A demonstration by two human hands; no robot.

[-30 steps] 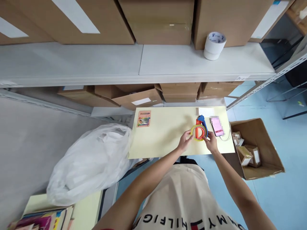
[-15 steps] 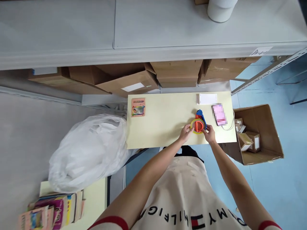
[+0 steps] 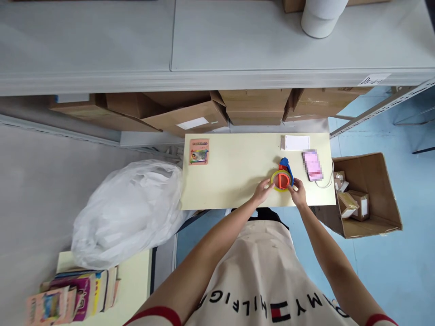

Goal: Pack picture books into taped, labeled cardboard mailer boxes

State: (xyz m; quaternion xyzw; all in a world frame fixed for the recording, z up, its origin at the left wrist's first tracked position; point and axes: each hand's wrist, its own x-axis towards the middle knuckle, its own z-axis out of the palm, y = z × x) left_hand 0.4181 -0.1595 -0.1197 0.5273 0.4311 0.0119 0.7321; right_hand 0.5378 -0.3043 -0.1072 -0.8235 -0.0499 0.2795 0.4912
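Note:
A tape dispenser [image 3: 284, 163] with blue and orange-red parts is on the cream table, its blue end pointing away from me. Around or over its orange hub sits a yellow-edged roll of tape [image 3: 280, 190]; I cannot tell how far it is seated. My left hand [image 3: 263, 191] pinches the roll's left edge between thumb and fingers. On the opposite side, my right hand [image 3: 298, 192] is closed at the right edge, where roll and dispenser meet. Some right fingertips are hidden behind them.
The cream table [image 3: 234, 176] also bears a pink booklet [image 3: 199, 151], a white box [image 3: 297, 142] and a pink phone [image 3: 312, 165] with a cable. Right of it stands an open carton [image 3: 382, 194] holding small parcels. A white plastic bag [image 3: 127, 213] bulges at left. Shelving [image 3: 272, 78] rises behind.
The camera view has shifted slightly. Both hands keep their hold on the tape roll and dispenser, with hardly any visible movement.

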